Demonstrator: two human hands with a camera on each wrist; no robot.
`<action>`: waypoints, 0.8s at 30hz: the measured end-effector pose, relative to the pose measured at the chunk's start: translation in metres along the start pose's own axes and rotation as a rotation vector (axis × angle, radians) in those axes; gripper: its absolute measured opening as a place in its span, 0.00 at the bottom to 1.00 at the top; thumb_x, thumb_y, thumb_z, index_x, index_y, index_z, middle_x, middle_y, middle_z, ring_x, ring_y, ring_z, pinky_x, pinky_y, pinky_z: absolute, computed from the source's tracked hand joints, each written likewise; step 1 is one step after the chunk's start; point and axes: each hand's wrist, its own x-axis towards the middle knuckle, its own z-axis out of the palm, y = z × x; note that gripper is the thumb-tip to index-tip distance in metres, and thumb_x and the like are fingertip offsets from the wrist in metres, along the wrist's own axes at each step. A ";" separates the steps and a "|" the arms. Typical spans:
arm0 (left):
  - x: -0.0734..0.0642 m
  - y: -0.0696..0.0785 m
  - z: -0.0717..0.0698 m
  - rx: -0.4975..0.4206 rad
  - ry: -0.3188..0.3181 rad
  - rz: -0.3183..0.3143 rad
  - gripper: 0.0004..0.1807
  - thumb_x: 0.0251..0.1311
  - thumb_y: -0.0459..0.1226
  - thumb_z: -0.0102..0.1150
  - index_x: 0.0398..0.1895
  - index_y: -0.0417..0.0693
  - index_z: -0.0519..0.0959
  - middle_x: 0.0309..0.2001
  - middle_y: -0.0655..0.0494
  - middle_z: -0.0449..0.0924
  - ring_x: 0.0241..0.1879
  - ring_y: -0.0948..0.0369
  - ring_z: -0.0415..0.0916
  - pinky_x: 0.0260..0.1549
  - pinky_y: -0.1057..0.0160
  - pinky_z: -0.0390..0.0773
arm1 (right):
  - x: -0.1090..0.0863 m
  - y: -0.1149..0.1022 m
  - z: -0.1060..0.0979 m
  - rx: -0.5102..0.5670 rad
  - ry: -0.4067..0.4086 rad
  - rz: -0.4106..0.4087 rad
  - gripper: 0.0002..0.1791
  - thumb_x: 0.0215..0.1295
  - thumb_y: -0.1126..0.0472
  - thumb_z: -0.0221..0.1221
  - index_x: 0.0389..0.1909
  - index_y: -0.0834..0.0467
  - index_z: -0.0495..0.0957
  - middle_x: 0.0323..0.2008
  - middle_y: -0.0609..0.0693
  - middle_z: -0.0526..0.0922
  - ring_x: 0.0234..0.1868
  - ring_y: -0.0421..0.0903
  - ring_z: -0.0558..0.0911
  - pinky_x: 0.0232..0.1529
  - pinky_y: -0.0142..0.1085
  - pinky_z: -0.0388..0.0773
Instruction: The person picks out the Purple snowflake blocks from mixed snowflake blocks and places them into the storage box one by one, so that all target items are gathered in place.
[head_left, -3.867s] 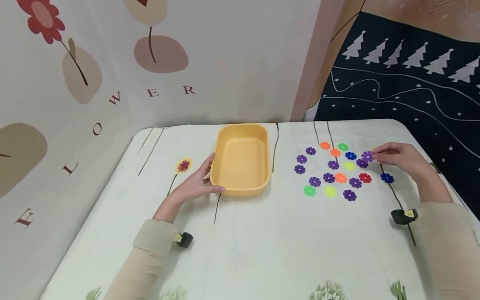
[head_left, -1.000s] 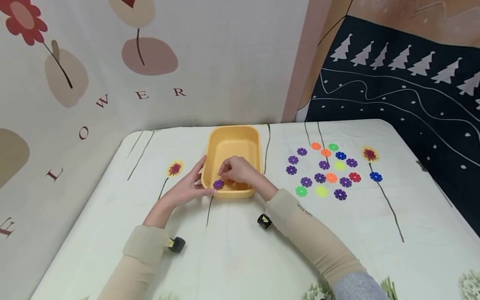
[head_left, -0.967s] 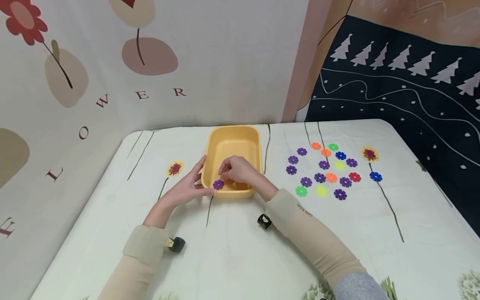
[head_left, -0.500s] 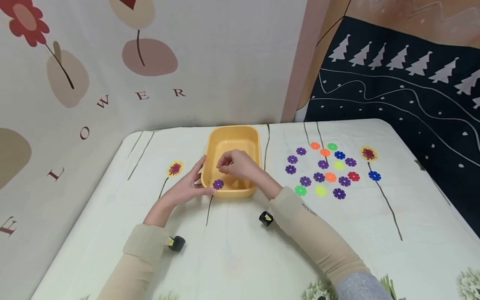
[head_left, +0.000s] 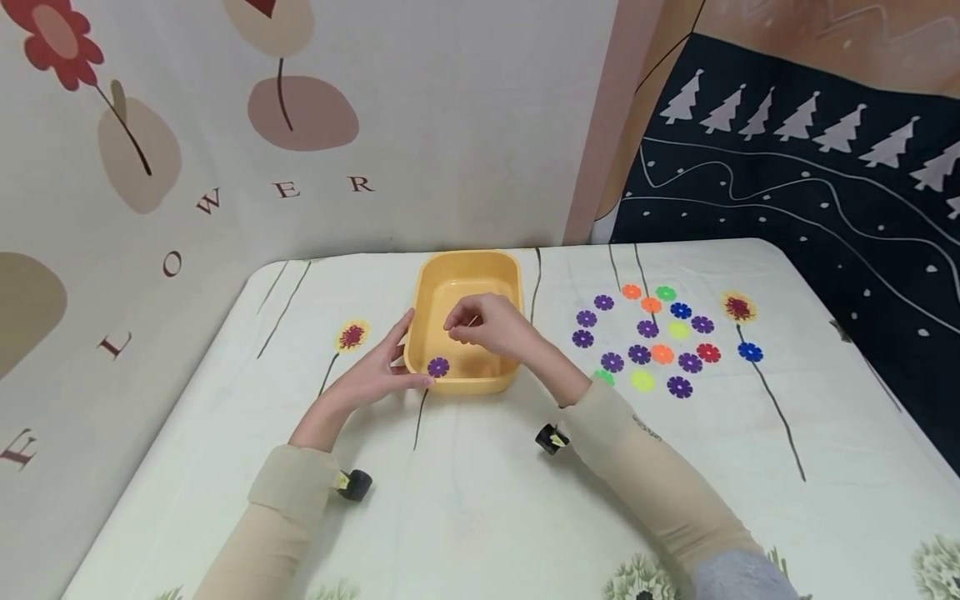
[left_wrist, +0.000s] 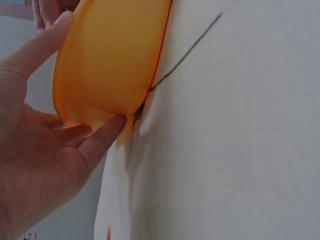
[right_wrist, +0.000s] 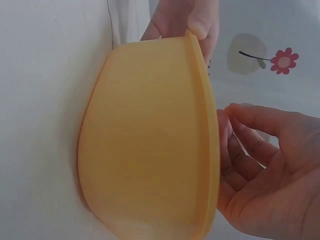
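A deep yellow plastic tray [head_left: 480, 387] stands near the back of the table. My left hand [head_left: 381, 371] grips its front left corner, thumb on the rim and fingers against the outer wall, as the left wrist view [left_wrist: 95, 60] shows. One purple snowflake disc [head_left: 438, 367] lies inside at the front left. Over the tray hovers my right hand [head_left: 491, 325], its fingers loosely bent; nothing shows between thumb and fingertips in the right wrist view, where the hand [right_wrist: 270, 165] is beyond the rim.
Several snowflake discs lie spread on the table to the tray's right, purple [head_left: 639, 354], orange [head_left: 662, 354], yellow [head_left: 642, 381], red [head_left: 708, 353], green [head_left: 666, 293] and blue [head_left: 750, 352]. A printed white cloth [head_left: 465, 492] covers the table, and a patterned curtain [head_left: 465, 108] hangs behind.
My right hand brought a purple snowflake disc from the group at right into the tray and let go of it. Since then it has risen slightly and shifted right. My left hand kept its hold.
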 end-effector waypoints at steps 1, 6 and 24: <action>0.000 0.000 0.000 0.001 0.002 0.000 0.63 0.58 0.43 0.71 0.81 0.57 0.30 0.82 0.52 0.32 0.76 0.41 0.53 0.70 0.40 0.65 | -0.002 0.000 -0.001 0.003 0.001 -0.007 0.04 0.67 0.64 0.63 0.39 0.59 0.83 0.35 0.52 0.85 0.37 0.53 0.84 0.33 0.26 0.79; 0.001 -0.001 0.000 -0.007 0.003 -0.001 0.62 0.58 0.43 0.71 0.81 0.58 0.31 0.82 0.52 0.33 0.77 0.41 0.52 0.71 0.40 0.64 | -0.015 0.001 -0.008 -0.002 0.017 -0.049 0.03 0.66 0.64 0.63 0.38 0.59 0.84 0.35 0.53 0.85 0.36 0.51 0.83 0.35 0.28 0.80; 0.001 -0.003 0.000 -0.017 0.004 0.003 0.63 0.57 0.42 0.72 0.81 0.57 0.30 0.82 0.51 0.34 0.76 0.42 0.55 0.71 0.41 0.65 | -0.065 0.020 -0.047 -0.034 0.040 0.059 0.07 0.67 0.61 0.63 0.42 0.58 0.84 0.38 0.51 0.85 0.40 0.46 0.81 0.44 0.35 0.82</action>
